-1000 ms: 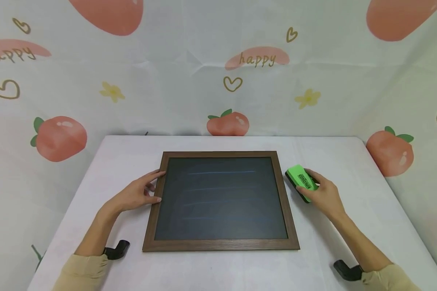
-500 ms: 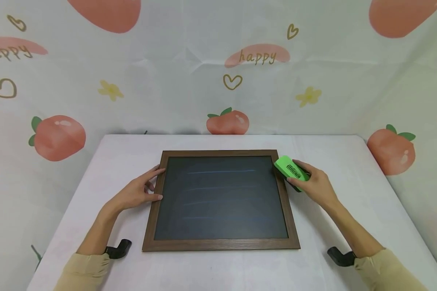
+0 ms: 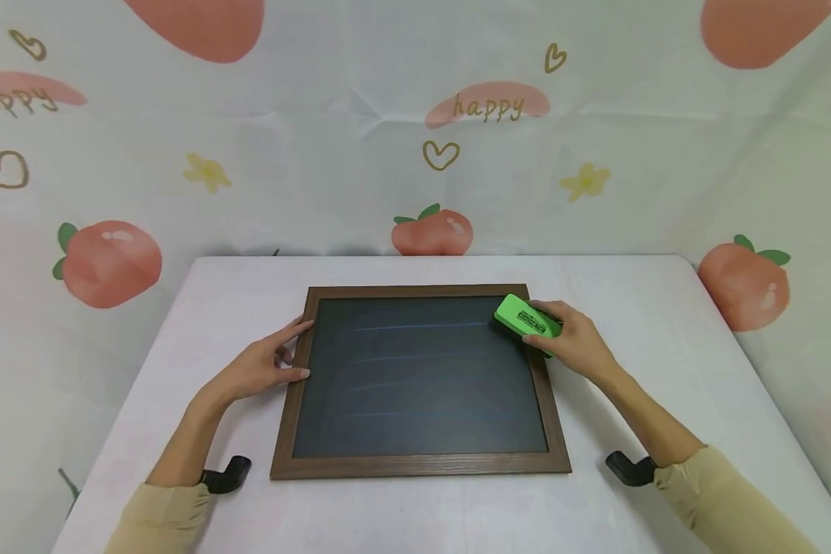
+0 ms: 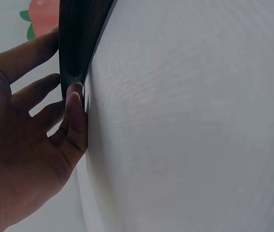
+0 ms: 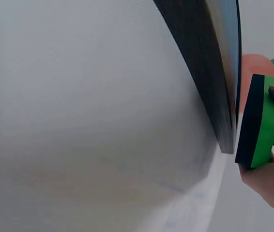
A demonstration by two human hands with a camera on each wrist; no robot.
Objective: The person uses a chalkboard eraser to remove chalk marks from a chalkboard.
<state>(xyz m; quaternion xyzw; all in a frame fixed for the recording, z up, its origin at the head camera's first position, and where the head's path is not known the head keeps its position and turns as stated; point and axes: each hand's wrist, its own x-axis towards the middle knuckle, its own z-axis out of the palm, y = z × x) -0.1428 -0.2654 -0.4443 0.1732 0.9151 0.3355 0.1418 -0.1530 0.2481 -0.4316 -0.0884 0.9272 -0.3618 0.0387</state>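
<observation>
**Eraser at the chalkboard's far corner**

My right hand point(image 3: 573, 342) grips a green chalkboard eraser point(image 3: 527, 319), fingers curled over its top and thumb along the near side. From my right wrist I can see the eraser's point(image 5: 258, 122) black felt face turned toward the board, with a sliver of gap between felt and frame, so I cannot tell whether it touches the slate. It sits over the corner of the chalkboard point(image 3: 418, 377) farthest from me on the right-hand side, overlapping the brown wooden frame and the end of the topmost faint chalk line point(image 3: 422, 326).

My left hand point(image 3: 259, 368) rests flat on the table point(image 3: 201, 323) beside the board's opposite edge, fingers relaxed and nearly straight. Its thumb and fingertips press against the outer side of the frame point(image 4: 76, 43), as the left wrist view shows up close. It clasps nothing.

The board lies flat between my two hands, with several pale horizontal chalk strokes running across the dark slate. Near each of my forearms a small black hook-shaped piece pokes out by the sleeve: one by my left point(image 3: 225, 473), one by my right point(image 3: 626, 468).
</observation>
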